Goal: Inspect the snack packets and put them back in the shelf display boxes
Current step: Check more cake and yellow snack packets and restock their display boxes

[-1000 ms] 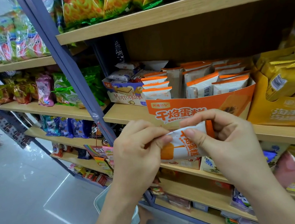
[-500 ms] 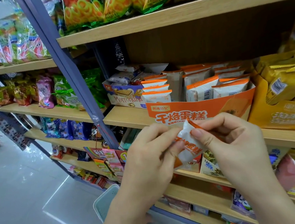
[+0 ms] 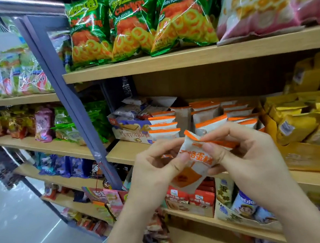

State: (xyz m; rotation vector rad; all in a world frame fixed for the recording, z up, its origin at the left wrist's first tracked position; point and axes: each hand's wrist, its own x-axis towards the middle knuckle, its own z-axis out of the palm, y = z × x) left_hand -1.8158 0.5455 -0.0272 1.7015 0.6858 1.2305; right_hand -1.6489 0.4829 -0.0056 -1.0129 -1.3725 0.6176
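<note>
- Snack packet point(image 3: 193, 165) stands nearly upright before the middle shelf point(image 3: 130, 149), orange seal on top; half a second ago it was slanted and lower.
- Your left hand point(image 3: 156, 172) pinches its left edge, and your right hand point(image 3: 251, 156) pinches the top right.
- Display box point(image 3: 182, 117): your hands now cover its orange front, leaving only the divider and the boxed packets point(image 3: 210, 123) showing.
- The packet's lower print is blurred.
</note>
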